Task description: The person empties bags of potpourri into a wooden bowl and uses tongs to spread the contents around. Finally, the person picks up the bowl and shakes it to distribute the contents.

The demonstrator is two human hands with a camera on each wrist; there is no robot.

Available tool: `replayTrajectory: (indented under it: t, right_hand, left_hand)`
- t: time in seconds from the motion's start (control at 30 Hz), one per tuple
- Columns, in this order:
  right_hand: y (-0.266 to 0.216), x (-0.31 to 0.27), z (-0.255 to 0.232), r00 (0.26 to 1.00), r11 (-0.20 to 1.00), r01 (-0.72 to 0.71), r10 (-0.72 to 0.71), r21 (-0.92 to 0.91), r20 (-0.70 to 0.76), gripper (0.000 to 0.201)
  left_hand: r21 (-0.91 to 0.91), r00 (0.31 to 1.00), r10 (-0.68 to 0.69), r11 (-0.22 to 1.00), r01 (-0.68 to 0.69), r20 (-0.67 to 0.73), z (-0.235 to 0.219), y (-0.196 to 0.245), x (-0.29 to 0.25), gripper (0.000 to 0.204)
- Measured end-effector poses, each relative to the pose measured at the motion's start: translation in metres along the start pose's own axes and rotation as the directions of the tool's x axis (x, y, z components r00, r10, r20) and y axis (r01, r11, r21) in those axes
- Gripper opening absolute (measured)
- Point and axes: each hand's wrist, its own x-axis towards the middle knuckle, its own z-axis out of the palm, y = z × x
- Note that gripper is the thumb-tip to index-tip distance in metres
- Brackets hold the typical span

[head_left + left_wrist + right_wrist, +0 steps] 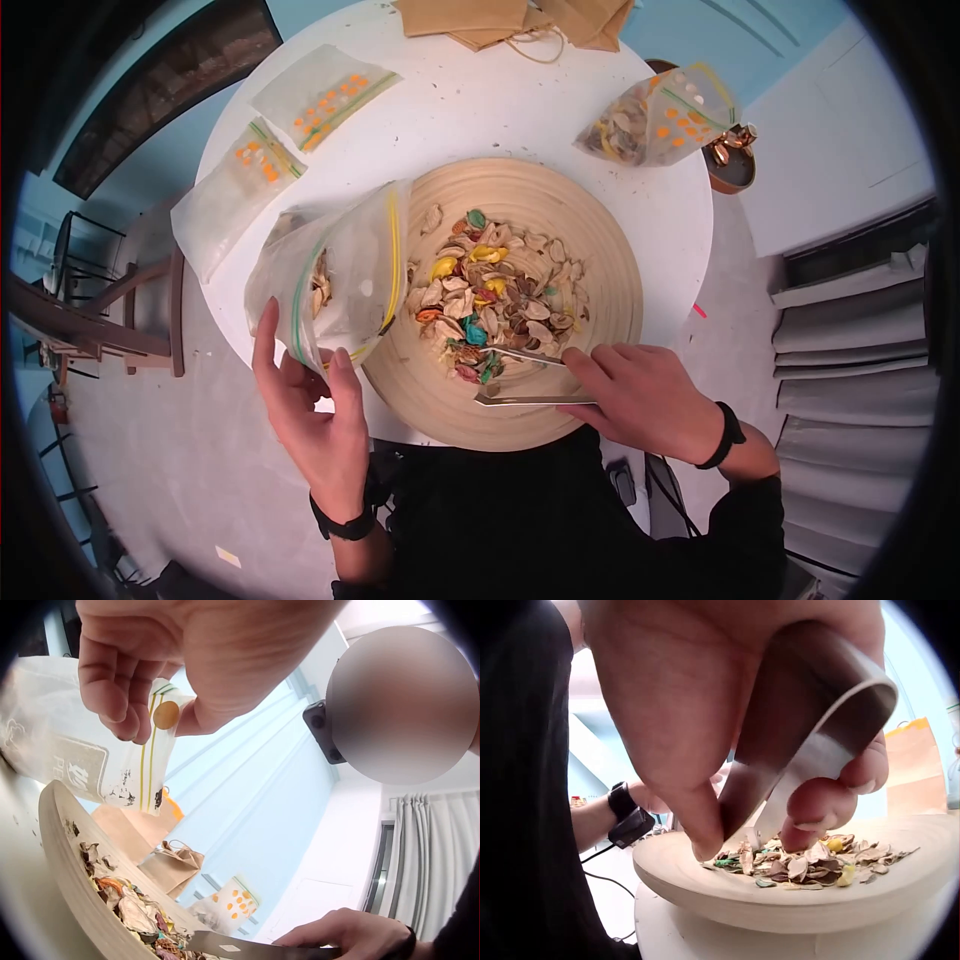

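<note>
Metal tweezers [530,400] are held in the right hand [645,400], their two arms apart and the upper tip at the dried petals [500,300]. The petals, mostly beige with yellow, teal and red pieces, lie in a round wooden bowl [600,250]. In the right wrist view the thumb and fingers of the right hand [682,697] grip the bent metal strip [840,682]. The left hand [325,420] pinches the rim of a clear zip bag [350,270] at the bowl's left side; some petals show inside the bag. Its mouth faces the bowl.
Two flat zip bags with orange dots [235,200] [325,95] lie at the table's left. A filled bag [650,120] stands at the back right, beside a brown container [735,170]. Brown paper bags [470,20] lie at the far edge of the white table [450,110].
</note>
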Motion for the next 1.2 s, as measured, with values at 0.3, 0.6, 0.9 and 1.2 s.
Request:
replayTrajectory:
  t: [0.3,0.6,0.9,1.2]
  right_hand:
    - [0.013,0.006,-0.009,0.978,0.977,-0.185,0.173,-0.104,-0.119,0.051]
    - [0.010,-0.007,0.001,0.985,0.977,-0.159,0.148,-0.139,-0.087,0.053]
    - [0.027,-0.005,-0.003,0.943,0.945,-0.325,0.320,-0.034,-0.092,0.046]
    - [0.028,-0.005,-0.002,0.962,0.964,-0.261,0.255,-0.052,-0.101,0.043]
  left_hand:
    - [-0.044,0.998,-0.063,0.997,0.064,0.024,-0.006,0.005,0.003,0.068]
    - [-0.045,1.000,0.004,0.999,-0.003,0.015,-0.004,-0.001,0.006,0.064]
    - [-0.032,0.999,0.026,0.999,-0.025,0.025,-0.003,0.000,0.008,0.065]
    - [-0.023,0.999,0.011,1.000,-0.010,0.048,-0.002,0.000,0.005,0.064]
